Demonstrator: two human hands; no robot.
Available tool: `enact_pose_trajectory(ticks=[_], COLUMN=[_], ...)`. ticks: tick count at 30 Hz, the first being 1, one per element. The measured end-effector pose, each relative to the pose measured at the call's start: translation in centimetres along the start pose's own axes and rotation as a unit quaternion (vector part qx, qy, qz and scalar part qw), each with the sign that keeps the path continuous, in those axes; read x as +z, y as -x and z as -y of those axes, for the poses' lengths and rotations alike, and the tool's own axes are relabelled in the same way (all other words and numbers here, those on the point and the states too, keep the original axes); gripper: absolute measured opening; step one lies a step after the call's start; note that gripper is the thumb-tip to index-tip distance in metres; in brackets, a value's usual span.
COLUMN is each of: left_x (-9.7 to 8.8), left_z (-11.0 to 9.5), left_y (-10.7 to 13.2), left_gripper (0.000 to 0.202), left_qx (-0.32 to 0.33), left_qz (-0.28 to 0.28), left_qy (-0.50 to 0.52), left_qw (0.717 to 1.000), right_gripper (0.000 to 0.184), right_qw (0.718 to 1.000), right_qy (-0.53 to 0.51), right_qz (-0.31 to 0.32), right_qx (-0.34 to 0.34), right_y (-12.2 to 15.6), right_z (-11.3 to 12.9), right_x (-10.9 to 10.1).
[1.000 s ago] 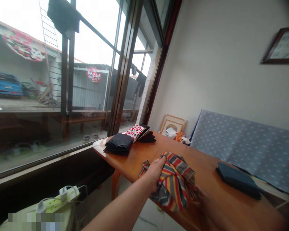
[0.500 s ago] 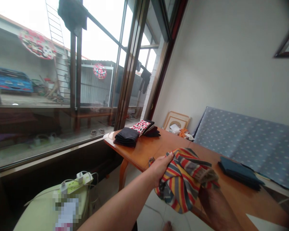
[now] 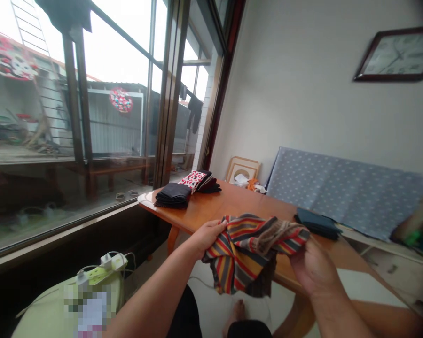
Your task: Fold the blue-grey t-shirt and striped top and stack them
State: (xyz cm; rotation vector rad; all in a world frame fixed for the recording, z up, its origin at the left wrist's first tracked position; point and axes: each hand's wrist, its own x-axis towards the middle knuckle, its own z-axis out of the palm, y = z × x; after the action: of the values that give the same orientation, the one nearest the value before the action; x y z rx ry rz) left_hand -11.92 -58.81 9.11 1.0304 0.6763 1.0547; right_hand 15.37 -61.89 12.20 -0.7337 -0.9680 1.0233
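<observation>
Cloth: striped cloth (image 3: 243, 249), soft knit, sagging between hands
Left hand (image 3: 207, 238): grasping its edge
Right hand (image 3: 313, 270): grasping opposite edge
Nearby: folded dark cloth (image 3: 317, 223) on wooden table (image 3: 239, 202)

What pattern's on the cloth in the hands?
The cloth has red, yellow, grey and dark stripes, clearest in the head view.

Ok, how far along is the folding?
Done: three folded stacks on the wooden table: a black stack, a red-and-white patterned stack and a dark blue stack. In hand: a striped cloth, unfolded, held up between the left hand and right hand. Left: can't tell from this view; the orange and white items at the table's far end might be more.
</observation>
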Motion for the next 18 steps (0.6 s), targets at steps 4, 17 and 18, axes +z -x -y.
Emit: enact_pose_trajectory(ticks=[4, 17, 18], left_x=[-0.2, 0.5, 0.5], left_z=[-0.8, -1.2, -1.0], left_y=[1.0, 1.3, 1.1], left_gripper=[0.048, 0.045, 0.045], left_qx=[-0.015, 0.085, 0.095], left_qz=[-0.009, -0.035, -0.044], left_qy=[-0.045, -0.128, -0.152], left_qw=[0.999, 0.987, 0.983], right_gripper=[0.014, 0.026, 0.027], right_qw=[1.0, 1.0, 0.999], right_qy=[0.003, -0.02, -0.026], right_qz=[-0.01, 0.011, 0.011], right_qx=[-0.018, 0.009, 0.018], right_y=[0.9, 1.7, 1.7], right_z=[0.9, 1.4, 1.4], right_x=[1.1, 2.2, 2.3])
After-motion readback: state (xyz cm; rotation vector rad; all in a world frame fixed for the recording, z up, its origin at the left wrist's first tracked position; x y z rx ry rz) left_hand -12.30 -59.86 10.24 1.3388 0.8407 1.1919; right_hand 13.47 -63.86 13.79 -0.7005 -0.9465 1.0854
